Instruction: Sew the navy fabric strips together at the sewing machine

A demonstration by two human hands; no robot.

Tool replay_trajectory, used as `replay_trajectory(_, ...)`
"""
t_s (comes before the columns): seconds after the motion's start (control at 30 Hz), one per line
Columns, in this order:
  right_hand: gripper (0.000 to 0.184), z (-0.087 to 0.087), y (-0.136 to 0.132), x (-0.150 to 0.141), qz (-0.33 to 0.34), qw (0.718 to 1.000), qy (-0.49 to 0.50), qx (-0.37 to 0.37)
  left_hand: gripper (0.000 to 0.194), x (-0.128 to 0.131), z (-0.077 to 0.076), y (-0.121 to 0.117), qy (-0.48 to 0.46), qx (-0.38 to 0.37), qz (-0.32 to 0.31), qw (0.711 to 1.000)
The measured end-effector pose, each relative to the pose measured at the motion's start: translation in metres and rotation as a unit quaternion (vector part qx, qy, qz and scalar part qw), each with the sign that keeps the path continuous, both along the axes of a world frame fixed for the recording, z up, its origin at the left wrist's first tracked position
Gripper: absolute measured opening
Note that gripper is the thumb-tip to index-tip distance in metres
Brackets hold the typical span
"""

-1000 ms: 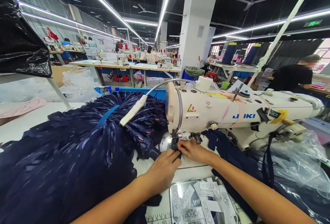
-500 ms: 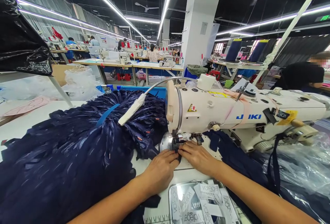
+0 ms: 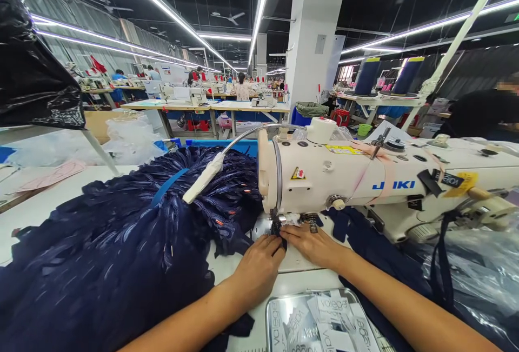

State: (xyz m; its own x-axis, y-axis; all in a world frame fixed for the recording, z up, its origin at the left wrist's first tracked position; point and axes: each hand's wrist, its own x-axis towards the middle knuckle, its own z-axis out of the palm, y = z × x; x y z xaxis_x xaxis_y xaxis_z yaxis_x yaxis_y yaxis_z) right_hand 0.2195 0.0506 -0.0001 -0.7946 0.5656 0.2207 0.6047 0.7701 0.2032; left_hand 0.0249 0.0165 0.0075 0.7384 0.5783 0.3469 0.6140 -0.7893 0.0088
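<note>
At the needle end of a cream JUKI sewing machine [image 3: 324, 173], a small dark navy fabric piece [image 3: 283, 241] lies under the presser foot. My left hand [image 3: 260, 266] is closed, its fingers bent and pressed together on the near left edge of the piece. From the right, my right hand [image 3: 313, 245] reaches in with fingers together, their tips gripping the same piece close to the foot. Much of the fabric is hidden by my fingers. Below my hands sits a metal tray [image 3: 268, 309] holding several white printed labels [image 3: 334, 304].
A large heap of navy garment pieces [image 3: 101, 233], bound by a blue band [image 3: 169, 185], covers the left side. A flexible lamp [image 3: 203, 179] hangs over it. Navy fabric [image 3: 377, 249] and clear plastic [image 3: 474, 265] lie right. Thread cones [image 3: 367, 77] stand behind; a person [image 3: 480, 106] sits far right.
The view has shifted slightly. Less of the navy piece shows between my fingertips and the presser foot, and my right fingers lie flatter. Both hands stay at the foot.
</note>
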Motion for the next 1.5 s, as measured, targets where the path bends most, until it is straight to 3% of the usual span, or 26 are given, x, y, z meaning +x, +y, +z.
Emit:
replay_trajectory(0.33,0.051,-0.001,0.003,-0.001,-0.014,1.000,-0.008,-0.008,0.032,0.003,-0.005,0.006,0.018,-0.007,0.010,1.000)
replay_trajectory(0.9,0.038,0.009,-0.001,-0.007,-0.045,0.998,0.019,0.047,0.033,0.010,-0.004,0.011,0.003,0.041,0.051,0.998)
replay_trajectory(1.1,0.029,0.011,-0.001,-0.007,-0.029,0.996,0.067,0.048,0.040,-0.006,0.000,0.010,-0.053,-0.034,0.010,0.998)
replay_trajectory(1.23,0.025,0.007,-0.008,-0.010,-0.015,0.994,0.098,0.037,0.038,-0.020,0.006,0.021,-0.066,-0.084,0.017,0.994)
replay_trajectory(1.5,0.027,0.000,-0.009,-0.013,-0.020,0.984,0.177,-0.008,0.037,-0.015,0.008,0.022,-0.053,-0.073,0.062,0.994)
